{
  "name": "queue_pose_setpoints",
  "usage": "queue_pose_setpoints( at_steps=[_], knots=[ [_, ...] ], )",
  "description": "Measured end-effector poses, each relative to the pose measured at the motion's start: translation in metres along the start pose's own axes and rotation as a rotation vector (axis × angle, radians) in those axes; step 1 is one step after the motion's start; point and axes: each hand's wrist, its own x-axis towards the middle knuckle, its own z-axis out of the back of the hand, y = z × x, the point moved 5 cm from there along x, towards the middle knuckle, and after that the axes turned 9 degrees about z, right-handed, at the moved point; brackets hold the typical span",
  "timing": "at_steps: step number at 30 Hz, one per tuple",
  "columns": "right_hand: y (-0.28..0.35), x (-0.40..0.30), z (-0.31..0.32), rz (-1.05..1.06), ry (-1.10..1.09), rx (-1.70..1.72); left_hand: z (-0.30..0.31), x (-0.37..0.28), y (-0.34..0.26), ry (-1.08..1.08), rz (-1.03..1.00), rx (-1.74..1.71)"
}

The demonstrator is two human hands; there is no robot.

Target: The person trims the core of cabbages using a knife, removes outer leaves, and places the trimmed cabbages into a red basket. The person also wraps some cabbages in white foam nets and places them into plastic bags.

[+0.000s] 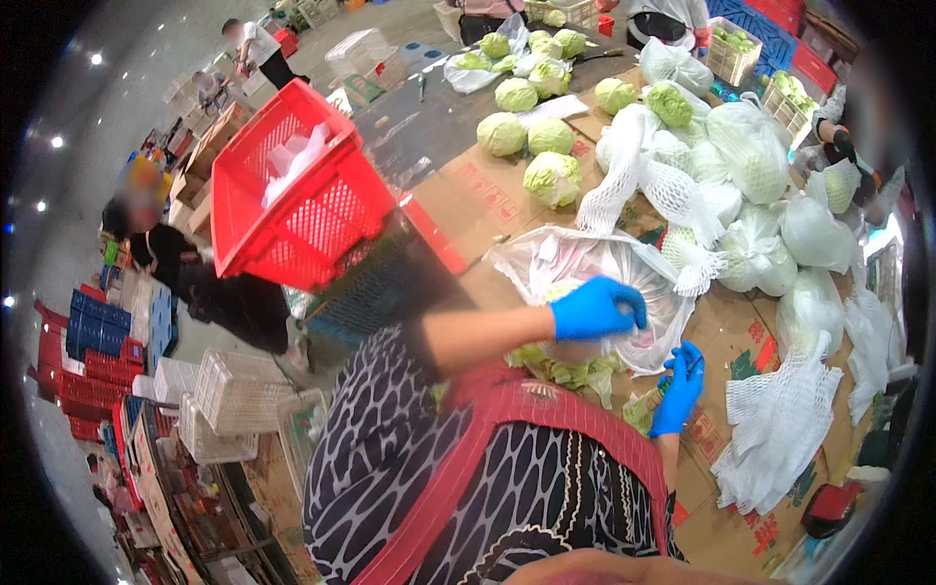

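My left hand point(596, 311), in a blue glove, is held with bent fingers over an opened clear plastic bag point(578, 252). A blurred pale patch lies just below the fingers, and whether they pinch anything is unclear. Part of a pale round cabbage point(559, 290) shows behind that hand. Loose green cabbage leaves point(574, 369) lie between the bag and my red apron point(504, 409). To the right, my right hand point(680, 391), also blue-gloved, has curled fingers beside a greenish piece point(643, 409). Its grip on that piece cannot be made out.
Flattened cardboard point(475, 186) covers the table. Bare cabbages point(550, 179) sit beyond, with bagged cabbages point(753, 248) heaped to their right. White foam net sleeves point(782, 424) lie at right. A red crate point(314, 219) stands at left. Other people, one a person in black point(219, 292), are around.
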Motion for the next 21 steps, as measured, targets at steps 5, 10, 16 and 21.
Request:
queue_pose_setpoints(
  at_steps=[5,10,16,21],
  knots=[
    [-0.013,-0.006,-0.013,-0.025,0.025,0.065,0.029,-0.035,-0.025,-0.188,-0.044,-0.158],
    [-0.029,0.015,-0.011,-0.022,-0.032,0.170,0.021,0.002,-0.045,-0.145,-0.167,-0.236],
    [0.018,0.019,-0.017,-0.026,-0.050,0.380,-0.013,0.021,-0.108,0.006,-0.237,-0.283],
    [0.021,0.004,-0.033,-0.071,0.129,0.239,0.005,0.010,-0.035,-0.097,0.005,-0.265]
  ],
)
